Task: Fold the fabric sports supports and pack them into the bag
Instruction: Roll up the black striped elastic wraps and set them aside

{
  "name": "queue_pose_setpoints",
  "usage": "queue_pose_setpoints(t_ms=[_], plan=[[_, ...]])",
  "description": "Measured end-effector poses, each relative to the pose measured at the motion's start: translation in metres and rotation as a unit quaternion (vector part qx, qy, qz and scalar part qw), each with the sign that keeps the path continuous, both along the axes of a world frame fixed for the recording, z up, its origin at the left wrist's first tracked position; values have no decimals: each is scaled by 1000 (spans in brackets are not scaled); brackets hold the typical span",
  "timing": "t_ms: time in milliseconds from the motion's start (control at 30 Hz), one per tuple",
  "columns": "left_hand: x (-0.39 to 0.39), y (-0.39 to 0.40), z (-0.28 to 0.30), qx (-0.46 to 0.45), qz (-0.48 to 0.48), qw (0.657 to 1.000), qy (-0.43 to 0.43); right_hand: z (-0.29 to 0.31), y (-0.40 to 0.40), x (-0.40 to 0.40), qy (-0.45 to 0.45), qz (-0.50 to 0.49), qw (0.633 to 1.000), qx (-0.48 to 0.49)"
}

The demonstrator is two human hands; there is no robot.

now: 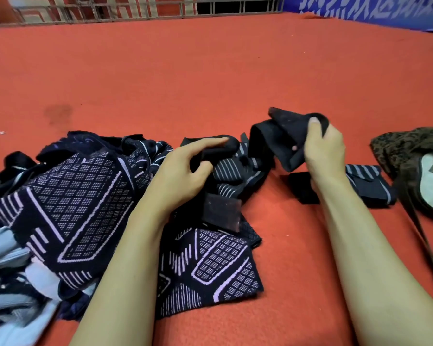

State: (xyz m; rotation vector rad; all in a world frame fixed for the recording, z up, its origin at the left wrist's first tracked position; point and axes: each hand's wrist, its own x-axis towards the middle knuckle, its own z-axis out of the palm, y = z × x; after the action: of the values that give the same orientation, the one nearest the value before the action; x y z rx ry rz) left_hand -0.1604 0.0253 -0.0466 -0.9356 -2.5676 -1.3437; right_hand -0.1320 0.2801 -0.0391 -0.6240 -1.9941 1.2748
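Dark strap (283,138): soft knit fabric, plain black on the raised part, thin pale stripes on the stretch lying on the floor. Right hand (323,148) pinches its upper end, thumb on top, fingers curled underneath; the end is folded over into a loose loop, lifted off the floor. Left hand (185,166) grips another part of the strap, index finger stretched along the black fabric, other fingers curled round it.

Supports: two large knit pieces plainly visible, navy with pale lilac grid-and-line pattern, ribbed texture. One (68,196) lies crumpled at left; one (210,265) lies flatter under the left forearm. A small dark rectangular patch (221,211), matte, sits between them. A striped strap end (368,183) lies flat just beyond the right wrist.

Bag (410,151): one, brown mottled fabric, pale lining showing at its opening, long dark strap trailing; far right, apart from the pile.

Pale blue cloth (8,250) bunched at lower left; piece count cannot be told.

All rests on red carpet-like floor (210,71). Metal railing (110,8) and blue banner (375,8) behind.
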Motion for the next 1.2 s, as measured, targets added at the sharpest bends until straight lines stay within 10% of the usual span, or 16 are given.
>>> queue_pose_setpoints(t_ms=[200, 367, 500, 633, 900, 1033, 1200], plan=[[5, 10, 3, -39, 34, 999, 1, -5, -24, -2, 47, 162, 970, -175], [11, 19, 18, -137, -13, 984, -109, 2, -30, 1, 71, 340, 781, -519], [12, 29, 19, -170, 8, 979, -109, 14, -40, 14, 59, 458, 704, -540], [7, 28, 29, 95, -44, 963, -248, 19, -47, 18, 54, 519, 722, -454], [7, -11, 48, 452, -188, 779, -392, 15, -49, 21, 42, 521, 814, -254], [5, 0, 52, 440, -81, 845, -294, 12, -46, 24, 30, 519, 844, -130], [-4, 9, 45, 489, -7, 832, -261, 12, -46, 28, 24, 542, 837, -76]])
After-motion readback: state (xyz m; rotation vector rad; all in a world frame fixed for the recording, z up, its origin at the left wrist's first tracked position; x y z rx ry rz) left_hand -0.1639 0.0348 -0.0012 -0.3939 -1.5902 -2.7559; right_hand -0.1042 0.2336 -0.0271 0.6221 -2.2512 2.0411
